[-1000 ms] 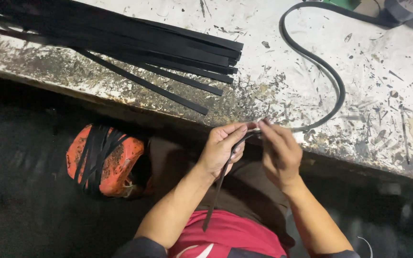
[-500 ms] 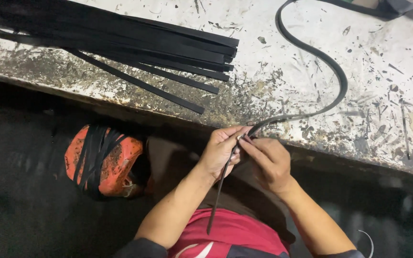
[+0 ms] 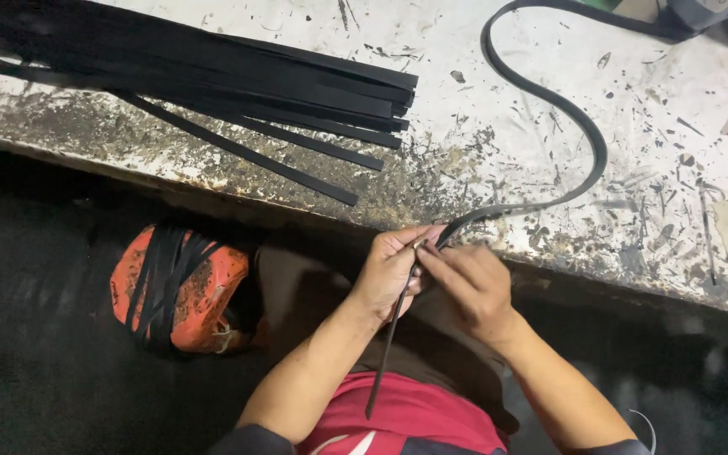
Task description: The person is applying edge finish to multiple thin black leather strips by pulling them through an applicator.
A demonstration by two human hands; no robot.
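My left hand (image 3: 389, 270) and my right hand (image 3: 469, 282) meet at the near edge of a worn white workbench (image 3: 549, 168). Both pinch a long black strip (image 3: 583, 135) that curves across the bench top towards the far right. A thinner black piece (image 3: 385, 354) hangs from my left hand down over my lap. My fingertips touch each other around the strip's end.
A bundle of several flat black strips (image 3: 212, 80) lies across the bench's left side. Below the bench edge, an orange container (image 3: 183, 286) holds more black strips. Dark floor surrounds it. Small scraps dot the bench at the right.
My hands have shifted slightly down and left along the bench edge, and the curved strip has slid with them. The grip on the strip looks the same.
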